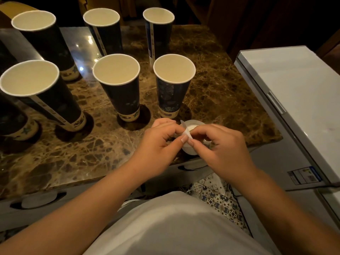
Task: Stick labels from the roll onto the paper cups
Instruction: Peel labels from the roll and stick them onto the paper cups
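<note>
Several tall dark-blue paper cups with cream insides stand upright on the brown marble counter (pixel 220 92), in two rows; the nearest is a cup (pixel 172 89) just beyond my hands, with another cup (pixel 119 85) to its left. Both hands meet at the counter's front edge over a white label roll (pixel 192 127). My left hand (pixel 158 142) and my right hand (pixel 219 144) pinch a white label strip (pixel 186 132) between thumbs and fingertips. The lower part of the roll is hidden by my fingers.
A white chest freezer (pixel 294 85) stands right of the counter, its lid shut. Grey drawer fronts with handles (pixel 189 167) sit under the counter edge. Patterned floor tiles (pixel 217 196) show below. Further cups (pixel 35 89) crowd the left side.
</note>
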The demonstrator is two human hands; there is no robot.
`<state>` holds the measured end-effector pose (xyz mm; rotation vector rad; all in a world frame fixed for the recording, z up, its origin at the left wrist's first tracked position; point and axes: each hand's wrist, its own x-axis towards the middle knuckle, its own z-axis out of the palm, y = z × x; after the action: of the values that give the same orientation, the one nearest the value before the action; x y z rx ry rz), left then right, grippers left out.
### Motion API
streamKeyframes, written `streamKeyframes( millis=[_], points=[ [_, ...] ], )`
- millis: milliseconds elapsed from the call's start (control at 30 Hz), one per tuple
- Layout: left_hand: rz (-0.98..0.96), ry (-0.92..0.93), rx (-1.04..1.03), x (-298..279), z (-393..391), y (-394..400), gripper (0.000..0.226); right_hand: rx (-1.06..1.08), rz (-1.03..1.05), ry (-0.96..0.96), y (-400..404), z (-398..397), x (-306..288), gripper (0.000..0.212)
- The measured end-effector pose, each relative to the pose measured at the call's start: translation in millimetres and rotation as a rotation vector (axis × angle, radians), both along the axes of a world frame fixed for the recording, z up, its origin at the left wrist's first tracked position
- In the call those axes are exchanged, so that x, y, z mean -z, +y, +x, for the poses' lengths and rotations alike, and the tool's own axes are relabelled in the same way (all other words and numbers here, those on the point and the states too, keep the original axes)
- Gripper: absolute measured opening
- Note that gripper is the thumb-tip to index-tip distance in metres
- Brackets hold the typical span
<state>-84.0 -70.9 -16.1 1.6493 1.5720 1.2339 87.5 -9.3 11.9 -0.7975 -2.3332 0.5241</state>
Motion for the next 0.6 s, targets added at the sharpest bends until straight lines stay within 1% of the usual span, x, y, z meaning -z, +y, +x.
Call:
streamKeyframes(
  millis=[100, 200, 400, 467, 533, 600],
  points=[
    [0.034, 0.1, 0.009, -0.2, -1.4, -1.5, 0.016, -0.016, 0.038, -0.049, 1.2, 1.6, -1.7, 0.009],
    [0.032, 0.176, 0.019, -2.1, -1.7, -3.5, 0.017, -0.022, 0.068, -0.1, 1.8, 2.0, -1.5, 0.014],
    [0.023, 0.24, 0.023, -6.2, -2.1, -3.8, 0.025, -0.024, 0.129, -0.143, 3.4, 2.1, -0.6, 0.022],
    [0.03, 0.245, 0.019, -6.0, -2.3, -4.3, 0.024, -0.02, 0.131, -0.133, 3.9, 1.6, -1.0, 0.023],
    [0.03, 0.231, -0.002, -4.9, -2.3, -4.3, 0.024, 0.014, 0.092, -0.083, 5.1, 1.1, -2.4, 0.023],
    [0.012, 0.194, -0.04, -3.4, -3.3, -3.8, 0.027, 0.071, 0.045, -0.026, 7.2, 0.8, -6.0, 0.015]
  ],
)
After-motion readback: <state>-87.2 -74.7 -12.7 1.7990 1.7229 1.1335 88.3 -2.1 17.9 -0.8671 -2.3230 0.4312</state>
